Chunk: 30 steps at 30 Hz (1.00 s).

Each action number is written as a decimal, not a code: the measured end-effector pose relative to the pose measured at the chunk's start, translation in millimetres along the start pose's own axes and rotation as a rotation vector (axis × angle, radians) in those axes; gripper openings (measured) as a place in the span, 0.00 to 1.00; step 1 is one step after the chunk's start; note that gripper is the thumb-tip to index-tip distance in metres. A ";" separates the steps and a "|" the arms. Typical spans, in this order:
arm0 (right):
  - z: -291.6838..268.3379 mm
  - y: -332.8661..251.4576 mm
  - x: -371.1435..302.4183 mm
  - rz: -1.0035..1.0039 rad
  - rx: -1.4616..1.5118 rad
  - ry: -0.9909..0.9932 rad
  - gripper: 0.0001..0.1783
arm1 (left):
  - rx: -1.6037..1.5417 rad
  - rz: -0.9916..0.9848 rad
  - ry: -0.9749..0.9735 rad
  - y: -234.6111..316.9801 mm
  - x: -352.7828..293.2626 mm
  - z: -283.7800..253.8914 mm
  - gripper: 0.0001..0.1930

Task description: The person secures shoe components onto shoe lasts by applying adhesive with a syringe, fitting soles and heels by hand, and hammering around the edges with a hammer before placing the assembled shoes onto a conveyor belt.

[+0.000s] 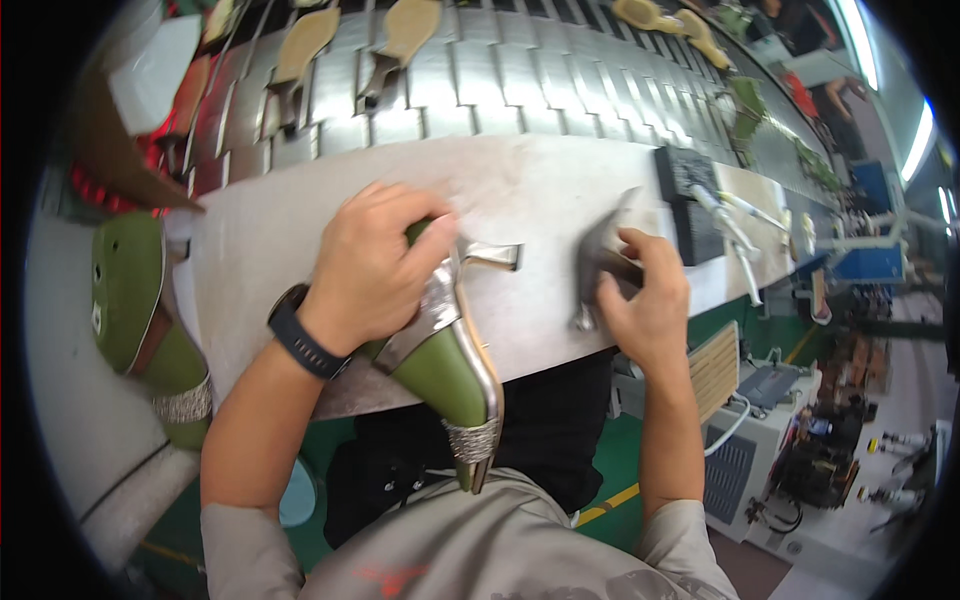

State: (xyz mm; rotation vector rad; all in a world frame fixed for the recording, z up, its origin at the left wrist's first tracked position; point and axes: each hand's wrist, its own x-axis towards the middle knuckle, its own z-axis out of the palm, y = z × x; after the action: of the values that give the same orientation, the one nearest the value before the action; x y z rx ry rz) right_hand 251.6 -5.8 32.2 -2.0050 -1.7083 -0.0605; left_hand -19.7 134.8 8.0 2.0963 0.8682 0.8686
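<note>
My left hand (375, 265) is closed around the heel end of a green shoe last (445, 385) with a silver high-heeled sandal on it. The sandal's slim metallic heel (495, 256) points right, and its glittery toe strap (472, 440) hangs past the table's front edge toward me. To the right, my right hand (650, 300) has its thumb and fingers curled around a dark grey metal tool (597, 255). The tool is blurred, with a pointed upper end and a small knob at the bottom; its exact kind is unclear.
A pale worktable (540, 180) lies under both hands. Behind it runs a slatted metal conveyor (430, 85) carrying tan soles (408, 30). A black block (690, 215) and white-handled brushes (735, 235) stand at the right. Another green last (130, 290) is at the left.
</note>
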 end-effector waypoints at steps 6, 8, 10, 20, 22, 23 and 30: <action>-6.1 49.5 -3.4 0.552 0.890 0.196 0.28 | -0.015 -0.004 -0.002 7.4 -3.4 -1.7 0.10; -16.9 68.2 7.3 0.724 1.147 0.347 0.39 | -0.057 -0.059 0.013 6.7 -3.5 2.2 0.09; -25.4 65.1 22.3 0.658 1.145 0.341 0.40 | -0.048 -0.063 0.012 6.3 -4.6 1.4 0.09; -51.9 -62.7 -54.7 0.281 1.358 -0.315 0.76 | -0.006 -0.051 0.004 1.7 -3.9 -6.9 0.12; -53.8 -84.2 -83.2 0.178 1.435 -0.439 0.72 | -0.042 -0.045 -0.036 4.1 0.0 -6.6 0.12; -53.2 -91.8 -89.7 0.132 1.409 -0.497 0.69 | -0.033 -0.061 -0.050 3.7 -0.3 -6.5 0.12; -32.3 -112.2 -85.2 0.062 1.341 -0.546 0.57 | -0.016 -0.060 -0.012 -3.7 -8.7 -6.9 0.12</action>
State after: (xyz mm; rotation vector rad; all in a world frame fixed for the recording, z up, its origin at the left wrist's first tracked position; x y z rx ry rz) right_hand 137.7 -86.8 69.0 -1.0256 -1.2797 1.3630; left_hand -31.0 132.4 6.0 2.0489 0.9099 0.8288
